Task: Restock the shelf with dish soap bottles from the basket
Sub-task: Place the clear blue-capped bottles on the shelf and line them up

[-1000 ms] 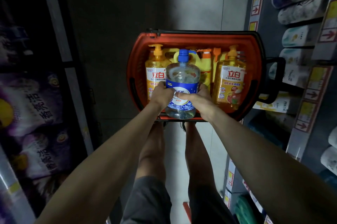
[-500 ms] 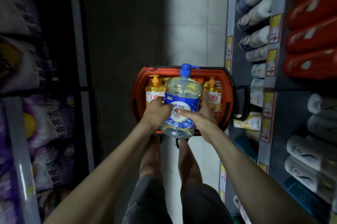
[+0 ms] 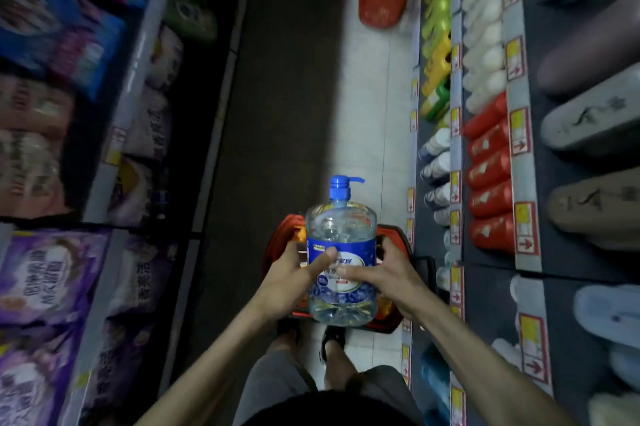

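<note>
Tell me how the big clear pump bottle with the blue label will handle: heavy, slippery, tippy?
Probably heavy for one hand: the pump bottle is bulky and the left hand and right hand both grip its sides. Likely stiff, with moulded ribs in clear plastic. The wide base suggests it stands steadily; the smooth label could be slippery.

Shelf tags [image 3: 526, 238] show red arrows (text blurred).

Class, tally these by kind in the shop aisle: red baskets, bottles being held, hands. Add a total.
Red baskets: 2 (near basket, far basket)
Held bottle: 1
Hands: 2 (left hand, right hand)
Total: 5
</note>
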`<state>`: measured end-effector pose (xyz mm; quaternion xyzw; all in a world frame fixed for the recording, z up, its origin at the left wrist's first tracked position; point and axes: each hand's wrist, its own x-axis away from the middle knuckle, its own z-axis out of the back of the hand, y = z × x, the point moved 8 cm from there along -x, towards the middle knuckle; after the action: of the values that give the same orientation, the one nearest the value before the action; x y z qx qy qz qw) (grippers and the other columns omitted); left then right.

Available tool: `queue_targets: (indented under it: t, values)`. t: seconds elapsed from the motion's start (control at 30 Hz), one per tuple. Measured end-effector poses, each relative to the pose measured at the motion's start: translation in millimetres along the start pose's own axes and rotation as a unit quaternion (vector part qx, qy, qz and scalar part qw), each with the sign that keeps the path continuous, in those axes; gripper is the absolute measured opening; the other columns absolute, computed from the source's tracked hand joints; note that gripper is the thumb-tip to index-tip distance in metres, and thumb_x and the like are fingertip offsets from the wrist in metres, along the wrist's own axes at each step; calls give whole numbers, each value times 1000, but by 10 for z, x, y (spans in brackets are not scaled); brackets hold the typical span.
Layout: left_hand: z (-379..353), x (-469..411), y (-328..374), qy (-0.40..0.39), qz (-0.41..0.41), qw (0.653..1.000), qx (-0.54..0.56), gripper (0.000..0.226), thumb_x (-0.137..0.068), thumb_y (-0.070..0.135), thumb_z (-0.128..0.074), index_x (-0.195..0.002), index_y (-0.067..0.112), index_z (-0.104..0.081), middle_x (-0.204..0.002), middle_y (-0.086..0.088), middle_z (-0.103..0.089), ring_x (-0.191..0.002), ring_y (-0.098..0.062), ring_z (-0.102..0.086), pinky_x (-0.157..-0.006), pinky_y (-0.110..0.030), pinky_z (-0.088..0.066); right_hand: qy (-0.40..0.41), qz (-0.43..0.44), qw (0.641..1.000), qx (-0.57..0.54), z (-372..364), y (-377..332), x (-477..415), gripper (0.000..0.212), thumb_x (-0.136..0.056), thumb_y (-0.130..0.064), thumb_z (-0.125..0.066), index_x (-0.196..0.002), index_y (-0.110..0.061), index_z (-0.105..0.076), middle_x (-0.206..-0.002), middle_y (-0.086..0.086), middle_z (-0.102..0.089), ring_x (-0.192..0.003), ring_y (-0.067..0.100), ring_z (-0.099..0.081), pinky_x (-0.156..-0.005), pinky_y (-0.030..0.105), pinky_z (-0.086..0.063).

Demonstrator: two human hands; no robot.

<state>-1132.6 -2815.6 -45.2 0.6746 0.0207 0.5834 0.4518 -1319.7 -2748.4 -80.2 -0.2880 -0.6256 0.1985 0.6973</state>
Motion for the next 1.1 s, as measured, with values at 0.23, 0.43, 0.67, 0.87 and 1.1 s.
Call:
queue_targets:
  t: [0.23,0.43,0.67,0.87,1.1]
  values:
    - [148,640,1,126,-34,987,93,88,-62,87,-81,-126,31,-62,-117,9,-78,-103,-6,-77,-94,-39,-62,-65,81,991,84,-92,-597,453,94,-49,-49,-105,-127,-24,-61,-113,-6,-80,-100,15,-79,-88,46,-65]
    - [345,1127,-31,175,-87,964,181,72,-71,76,-85,-124,31,-67,-117,1,-80,-108,-22,-78,-99,-55,-60,-115,130,973,154,-451,-927,644,87,-46,-57,-105,-119,-34,-65,-109,-6,-81,-97,16,-80,-88,51,-65]
    - [857,2002,-171,299,-136,924,198,74,-68,79,-77,-123,30,-65,-110,7,-80,-102,-11,-78,-94,-42,-63,-179,237,917,268,-1290,-1340,1094,87,-46,-69,-99,-118,-38,-63,-110,-16,-78,-99,4,-76,-89,43,-63]
    - [1122,3050,-735,402,-165,867,242,57,-78,72,-72,-120,34,-71,-110,14,-81,-104,-6,-77,-98,-42,-61,-225,328,837,375,-2303,-1369,1916,89,-42,-65,-94,-119,-36,-58,-106,-17,-74,-93,-7,-70,-80,22,-59]
    - [1140,4478,-1769,502,-184,797,280,43,-86,69,-69,-119,41,-72,-117,9,-80,-111,-12,-76,-100,-51,-60,-299,404,775,383,-3381,-829,3104,83,-42,-67,-98,-110,-38,-61,-103,-37,-70,-89,-14,-70,-67,8,-53]
